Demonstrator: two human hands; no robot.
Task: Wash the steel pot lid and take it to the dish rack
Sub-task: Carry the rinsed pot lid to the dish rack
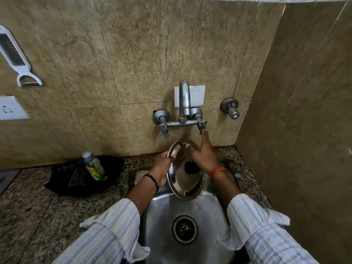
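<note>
The round steel pot lid with a black knob is tilted on edge over the back of the steel sink, under the tap spout. My left hand grips the lid's left rim. My right hand rests on the lid's upper right edge, its fingers spread and one fingertip stretched up to touch the right tap handle. No dish rack is in view.
A dish-soap bottle lies on a black cloth on the granite counter left of the sink. The left tap handle and a separate wall valve stick out from the tiles. A side wall closes in on the right.
</note>
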